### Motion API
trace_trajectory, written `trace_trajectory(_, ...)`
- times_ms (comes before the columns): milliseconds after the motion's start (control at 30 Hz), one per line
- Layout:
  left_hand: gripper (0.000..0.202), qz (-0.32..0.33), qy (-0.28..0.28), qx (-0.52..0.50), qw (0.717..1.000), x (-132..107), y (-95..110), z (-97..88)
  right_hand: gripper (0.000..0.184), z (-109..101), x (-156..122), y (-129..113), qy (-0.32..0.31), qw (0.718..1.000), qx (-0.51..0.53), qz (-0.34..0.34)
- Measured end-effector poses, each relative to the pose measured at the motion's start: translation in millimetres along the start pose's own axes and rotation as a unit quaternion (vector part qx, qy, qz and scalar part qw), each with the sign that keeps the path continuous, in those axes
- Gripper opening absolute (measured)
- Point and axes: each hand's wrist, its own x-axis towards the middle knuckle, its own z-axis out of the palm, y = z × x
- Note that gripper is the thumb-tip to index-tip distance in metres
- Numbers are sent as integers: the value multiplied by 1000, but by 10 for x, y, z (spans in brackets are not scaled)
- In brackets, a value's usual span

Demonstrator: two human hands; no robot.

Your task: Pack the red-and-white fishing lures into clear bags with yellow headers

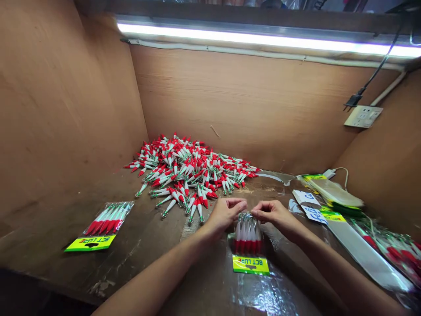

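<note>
My left hand (224, 213) and my right hand (273, 213) meet at the centre of the bench, fingers pinched on the far end of a clear bag of red-and-white lures (248, 237). The bag lies flat, its yellow-green header card (250, 265) pointing toward me. Several lures sit side by side inside it, hook ends under my fingertips. Just beyond my hands a big loose pile of red-and-white lures (189, 169) spreads against the back wall.
A filled lure bag (101, 226) lies at the left. Empty bags and header cards (332, 197) are stacked at the right, with more filled bags (394, 252) at the right edge. Wooden walls enclose the bench; a wall socket (362, 116) sits at the right.
</note>
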Motion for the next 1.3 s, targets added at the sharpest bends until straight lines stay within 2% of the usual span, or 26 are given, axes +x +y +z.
trace_trajectory(167, 52, -46, -102, 127, 986, 58, -38, -187, 40, -60, -13, 95, -58, 995, 34, 72)
trace_trajectory(267, 50, -9, -97, 217, 971, 84, -104, -219, 42, -59, -26, 97, -70, 995, 15, 74)
trace_trajectory(367, 45, 28, -92, 255, 962, 119, -161, -221, 42, -78, -32, 120, -80, 995, -11, 57)
trace_trajectory(467, 39, 47, -97, 276, 955, 137, -180, -231, 38, -90, -52, 187, -88, 995, -52, 15)
trace_trajectory(533, 34, 59, -108, 291, 949, 132, -168, -249, 34, -74, -85, 235, -69, 988, -126, -53)
trace_trajectory(600, 33, 63, -130, 300, 943, 112, -141, -273, 31, -43, -134, 274, -35, 969, -211, -126)
trace_trajectory(667, 38, 63, -174, 306, 934, 85, -114, -293, 34, -11, -187, 306, -12, 950, -263, -168)
trace_trajectory(800, 78, 74, -245, 329, 909, 58, -105, -305, 34, 15, -249, 371, 4, 941, -285, -185)
trace_trajectory(967, 75, 94, -257, 354, 894, 99, -141, -294, 26, -3, -285, 470, 18, 933, -290, -213)
trace_trajectory(1067, 60, 128, -257, 380, 879, 96, -175, -302, 28, -28, -344, 543, 14, 914, -318, -252)
trace_trajectory(1167, 53, 161, -251, 406, 864, 54, -219, -327, 33, -58, -434, 607, 16, 880, -370, -298)
trace_trajectory(1233, 50, 182, -255, 439, 842, 20, -237, -349, 36, -71, -511, 621, -7, 847, -418, -328)
trace_trajectory(1300, 47, 208, -263, 483, 809, -11, -231, -372, 37, -75, -596, 601, -43, 815, -464, -344)
